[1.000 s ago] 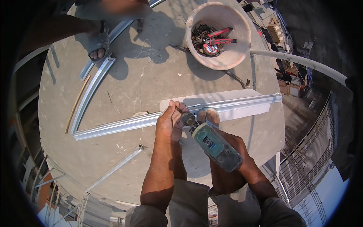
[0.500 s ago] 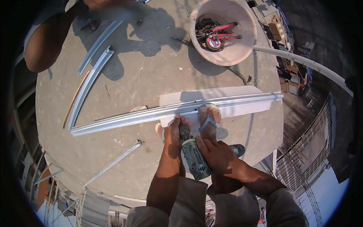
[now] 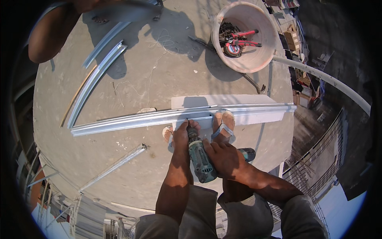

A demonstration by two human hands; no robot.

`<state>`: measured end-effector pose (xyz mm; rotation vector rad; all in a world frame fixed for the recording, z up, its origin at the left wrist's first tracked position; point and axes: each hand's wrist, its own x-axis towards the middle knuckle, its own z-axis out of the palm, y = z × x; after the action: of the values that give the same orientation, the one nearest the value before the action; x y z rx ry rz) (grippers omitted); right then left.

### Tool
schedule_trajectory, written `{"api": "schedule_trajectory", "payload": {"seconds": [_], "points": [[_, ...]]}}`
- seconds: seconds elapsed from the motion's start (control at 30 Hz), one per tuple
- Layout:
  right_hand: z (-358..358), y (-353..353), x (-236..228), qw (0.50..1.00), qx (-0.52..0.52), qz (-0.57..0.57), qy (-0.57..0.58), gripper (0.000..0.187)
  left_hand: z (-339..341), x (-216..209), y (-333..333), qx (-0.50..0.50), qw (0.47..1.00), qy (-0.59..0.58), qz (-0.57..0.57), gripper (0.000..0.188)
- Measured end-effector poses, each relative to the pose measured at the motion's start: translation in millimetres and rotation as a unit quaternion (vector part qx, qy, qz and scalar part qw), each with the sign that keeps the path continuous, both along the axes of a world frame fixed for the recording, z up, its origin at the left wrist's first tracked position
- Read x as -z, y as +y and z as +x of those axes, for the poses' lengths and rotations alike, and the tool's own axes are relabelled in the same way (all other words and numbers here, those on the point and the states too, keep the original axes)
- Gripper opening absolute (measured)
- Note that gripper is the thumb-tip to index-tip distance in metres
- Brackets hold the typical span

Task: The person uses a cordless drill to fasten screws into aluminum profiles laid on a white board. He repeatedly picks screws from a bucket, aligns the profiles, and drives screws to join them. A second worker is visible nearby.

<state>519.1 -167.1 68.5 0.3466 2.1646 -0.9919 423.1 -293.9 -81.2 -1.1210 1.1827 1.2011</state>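
Observation:
My right hand is wrapped around the handle of a green cordless drill, which points away from me. At the drill's nose, my left hand has its fingers closed around the chuck end. A small dark tip sticks out beyond them; whether they also pinch something small is hidden. Just past the tip lie long silvery metal channels, side by side across the floor. My sandalled right foot is against their near edge. Part of a white board shows underneath the channels.
A pale bucket holding red-handled pliers and a tape measure stands at the far right. More metal channels and a wooden strip lie left. Another person's arm enters top left. A short metal piece lies nearer.
The view has shifted slightly. My hands keep their hold on the drill, its tip staying close to the channels. At top left, the other person's arm has moved a little.

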Motion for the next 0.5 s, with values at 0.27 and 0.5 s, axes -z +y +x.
{"api": "schedule_trajectory", "payload": {"seconds": [0.27, 0.5], "points": [[-13.5, -6.5, 0.8, 0.999, -0.012, 0.033, -0.01, 0.089, -0.9, 20.2, -8.3, 0.037, 0.999, -0.004, 0.016, 0.026], [-24.8, -13.4, -3.0, 0.999, 0.015, 0.04, -0.009, 0.078, -6.3, 10.1, -21.5, 0.043, 0.997, -0.054, 0.017, 0.025]]}}
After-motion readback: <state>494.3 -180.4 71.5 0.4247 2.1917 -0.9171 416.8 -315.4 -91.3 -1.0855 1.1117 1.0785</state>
